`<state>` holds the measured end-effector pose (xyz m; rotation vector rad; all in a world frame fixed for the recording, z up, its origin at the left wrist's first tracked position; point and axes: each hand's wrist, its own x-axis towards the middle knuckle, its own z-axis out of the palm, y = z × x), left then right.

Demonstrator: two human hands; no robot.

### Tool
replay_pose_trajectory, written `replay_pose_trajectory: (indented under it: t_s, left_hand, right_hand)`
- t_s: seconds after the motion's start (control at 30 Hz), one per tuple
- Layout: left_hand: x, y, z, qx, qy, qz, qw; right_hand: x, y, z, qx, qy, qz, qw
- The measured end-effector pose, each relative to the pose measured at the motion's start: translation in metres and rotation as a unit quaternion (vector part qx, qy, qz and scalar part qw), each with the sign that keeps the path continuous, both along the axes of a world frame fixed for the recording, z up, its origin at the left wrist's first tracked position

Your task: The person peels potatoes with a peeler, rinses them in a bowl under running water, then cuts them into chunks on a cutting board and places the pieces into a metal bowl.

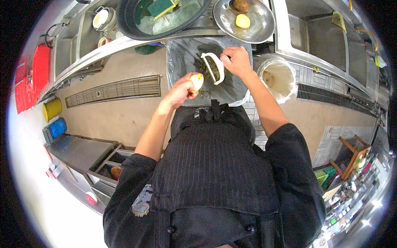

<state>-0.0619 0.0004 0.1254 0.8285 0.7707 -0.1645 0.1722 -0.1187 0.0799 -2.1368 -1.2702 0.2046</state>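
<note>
In my left hand [181,90] is a peeled yellow potato [196,83], with a small brownish patch at its upper end. My right hand [237,60] grips a white Y-shaped peeler [220,69], whose blade side faces the potato across a small gap. Both hands are above a bin lined with a clear plastic bag [180,59], where dark peelings [201,65] lie. Beyond the bin, a round metal bowl [223,21] holds another peeled yellow potato [243,21] and a brown unpeeled one [241,5].
A dark basin [124,29] of soapy water with a green-and-yellow sponge [161,7] stands at the upper left. Right of the bin is a second lined bin [277,79]. Metal sinks [325,34] flank the counter. A floor drain grate [114,91] lies to the left.
</note>
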Motion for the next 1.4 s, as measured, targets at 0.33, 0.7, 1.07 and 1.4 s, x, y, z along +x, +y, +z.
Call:
replay_pose_trajectory:
  t_s: [0.33, 0.7, 1.07, 1.4]
  left_hand:
    - [-0.001, -0.011, 0.011, 0.115, 0.006, -0.075, 0.990]
    - [0.011, -0.023, 0.020, 0.477, 0.014, -0.174, 0.862]
    - [0.017, -0.032, 0.027, 0.532, 0.052, -0.175, 0.827]
    - [0.020, -0.036, 0.022, 0.609, 0.055, -0.145, 0.778]
  right_hand:
    - [-0.001, -0.002, 0.009, 0.101, -0.011, 0.163, 0.981]
    - [0.001, -0.014, 0.004, -0.044, -0.051, 0.054, 0.996]
    - [-0.002, -0.016, 0.017, 0.083, 0.022, 0.106, 0.991]
    - [-0.005, -0.020, 0.028, -0.028, -0.034, 0.079, 0.996]
